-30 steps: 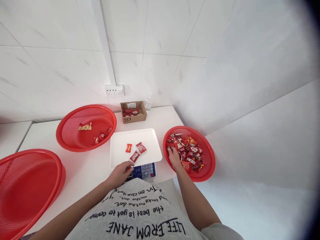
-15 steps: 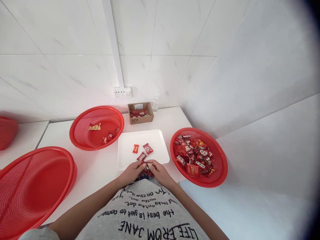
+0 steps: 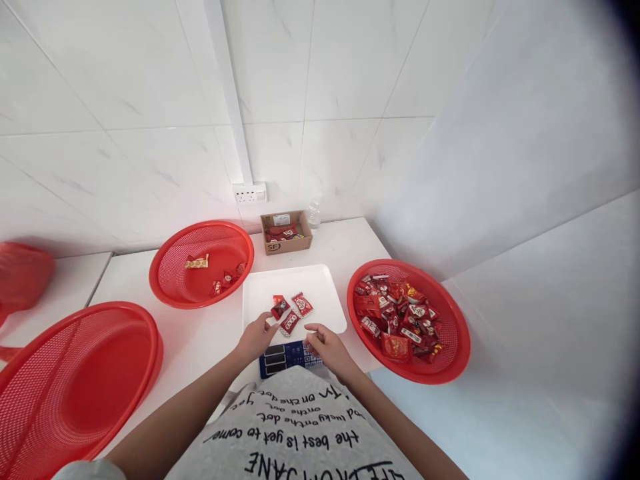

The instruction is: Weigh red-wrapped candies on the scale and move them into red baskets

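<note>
A white tray (image 3: 320, 287) rests on a blue scale (image 3: 280, 360) in front of me. A few red wrapped candies (image 3: 291, 323) lie near the tray's front edge. My left hand (image 3: 256, 337) is at that edge, fingers apart, with its fingertips at a dark red candy (image 3: 279, 308). My right hand (image 3: 326, 344) hovers over the scale's keypad, fingers spread and holding nothing. To the right, a red basket (image 3: 453, 363) is filled with several red candies (image 3: 395, 317).
A red basket (image 3: 167, 283) at the back left holds a few candies. A large red basket (image 3: 60, 373) sits at the front left. A cardboard box (image 3: 280, 245), a small bottle (image 3: 314, 215) and a wall socket (image 3: 249, 195) are by the tiled wall.
My right hand left the right basket and met my left hand at the tray's front. Both hands have since parted, and a dark red candy now lies on the tray.
</note>
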Tool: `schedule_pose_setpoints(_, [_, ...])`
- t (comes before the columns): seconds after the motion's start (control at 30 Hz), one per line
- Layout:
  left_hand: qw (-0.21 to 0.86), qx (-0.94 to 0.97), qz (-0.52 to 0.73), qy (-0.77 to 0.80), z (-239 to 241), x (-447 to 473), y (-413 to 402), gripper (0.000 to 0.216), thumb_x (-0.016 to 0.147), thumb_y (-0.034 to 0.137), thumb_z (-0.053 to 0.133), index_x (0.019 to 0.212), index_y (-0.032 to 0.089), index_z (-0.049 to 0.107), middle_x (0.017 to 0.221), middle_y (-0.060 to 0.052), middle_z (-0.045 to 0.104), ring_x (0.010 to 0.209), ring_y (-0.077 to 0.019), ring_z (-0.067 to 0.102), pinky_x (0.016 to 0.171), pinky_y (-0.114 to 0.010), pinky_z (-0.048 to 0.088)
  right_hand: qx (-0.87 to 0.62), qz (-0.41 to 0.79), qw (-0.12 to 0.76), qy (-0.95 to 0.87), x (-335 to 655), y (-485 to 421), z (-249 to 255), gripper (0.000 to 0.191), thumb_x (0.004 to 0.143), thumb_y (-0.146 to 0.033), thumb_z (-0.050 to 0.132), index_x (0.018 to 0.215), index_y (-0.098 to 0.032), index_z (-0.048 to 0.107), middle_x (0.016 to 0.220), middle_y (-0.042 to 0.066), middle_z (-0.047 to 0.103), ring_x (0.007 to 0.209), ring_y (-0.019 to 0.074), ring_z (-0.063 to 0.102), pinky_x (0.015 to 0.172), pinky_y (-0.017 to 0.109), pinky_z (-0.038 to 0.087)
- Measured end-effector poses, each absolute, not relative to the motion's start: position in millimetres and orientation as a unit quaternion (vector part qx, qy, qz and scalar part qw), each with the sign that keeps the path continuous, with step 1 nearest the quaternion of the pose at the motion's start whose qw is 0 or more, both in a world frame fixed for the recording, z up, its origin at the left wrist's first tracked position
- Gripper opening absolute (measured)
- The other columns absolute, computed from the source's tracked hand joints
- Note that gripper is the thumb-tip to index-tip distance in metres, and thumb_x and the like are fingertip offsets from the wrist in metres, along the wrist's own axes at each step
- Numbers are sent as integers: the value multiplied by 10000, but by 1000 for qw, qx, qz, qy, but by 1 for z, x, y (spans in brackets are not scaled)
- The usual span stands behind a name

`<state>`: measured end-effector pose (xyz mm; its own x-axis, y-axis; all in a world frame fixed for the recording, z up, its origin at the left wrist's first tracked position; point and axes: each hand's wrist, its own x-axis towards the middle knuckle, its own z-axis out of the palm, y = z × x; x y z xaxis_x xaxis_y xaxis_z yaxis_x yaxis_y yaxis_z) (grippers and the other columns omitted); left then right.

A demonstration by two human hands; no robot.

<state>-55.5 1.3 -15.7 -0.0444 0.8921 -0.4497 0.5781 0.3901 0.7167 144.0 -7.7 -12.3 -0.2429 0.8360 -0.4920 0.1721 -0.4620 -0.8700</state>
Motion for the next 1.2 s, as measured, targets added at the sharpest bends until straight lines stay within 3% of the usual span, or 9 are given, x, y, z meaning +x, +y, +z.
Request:
schedule_pose_setpoints(0.13, [233, 659, 176, 693, -31, -64, 5, 329, 833, 300, 464, 1138, 192, 521, 1098, -96, 580, 1052, -243, 533, 891, -402, 433, -583, 618, 256, -462, 161, -12, -24, 343, 753, -383, 507, 1039, -202, 566, 800, 16, 634, 710, 160, 595, 584, 282, 469])
schedule_pose_setpoints(0.23, [190, 741, 175, 620, -41, -58, 6, 491, 836, 349, 487, 1298, 194, 424, 1370, -119, 431, 1300, -282, 336, 1031, -452, 335, -594, 591, 284, -465, 173, -14, -35, 343, 742, -398, 510, 1009, -196, 585, 788, 23, 630, 721, 173, 594, 610, 301, 473])
schedule_pose_setpoints(0.3, [205, 774, 134, 584, -48, -53, 6, 587, 827, 387, 506, 1359, 180, 367, 1458, -129, 325, 1366, -306, 213, 1066, -478, 284, -601, 577, 297, -466, 181, -15, -41, 343, 731, -408, 520, 989, -196, 595, 775, 24, 631, 701, 178, 590, 629, 320, 473])
schedule_pose_setpoints(0.57, [171, 817, 95, 542, -60, -35, 9, 666, 824, 443, 520, 1409, 206, 308, 1522, -139, 162, 1391, -320, 116, 1091, -513, 191, -619, 548, 313, -468, 195, -19, -46, 359, 714, -445, 540, 959, -194, 612, 769, 38, 650, 707, 199, 601, 639, 343, 470])
schedule_pose_setpoints(0.67, [157, 836, 82, 520, -59, -29, 21, 672, 809, 461, 542, 1411, 279, 303, 1539, -98, 111, 1394, -341, 65, 1092, -543, 144, -621, 548, 310, -466, 195, -21, -46, 346, 715, -433, 535, 950, -190, 610, 761, 33, 646, 693, 193, 596, 646, 344, 469])
schedule_pose_setpoints(0.93, [151, 831, 44, 533, -55, -25, 48, 614, 829, 474, 509, 1391, 287, 349, 1528, -97, 170, 1390, -341, 98, 1085, -575, 110, -641, 517, 317, -471, 210, -18, -47, 390, 717, -466, 517, 974, -187, 608, 792, 53, 657, 723, 214, 613, 705, 381, 484])
schedule_pose_setpoints(1.1, [155, 809, 81, 561, -50, -29, 34, 574, 869, 483, 422, 1388, 246, 357, 1512, -116, 216, 1391, -323, 121, 1084, -571, 133, -712, 383, 335, -484, 257, -3, -57, 367, 765, -431, 485, 1014, -194, 615, 1044, 99, 659, 974, 243, 599, 894, 401, 429])
schedule_pose_setpoints(1.2, [167, 792, 123, 574, -50, -38, 16, 552, 895, 473, 357, 1389, 225, 352, 1503, -118, 242, 1394, -294, 130, 1089, -540, 172, -735, 392, 263, -487, 286, 7, -69, 324, 751, -354, 528, 1015, -204, 640, 1073, 93, 664, 1013, 250, 598, 898, 394, 425])
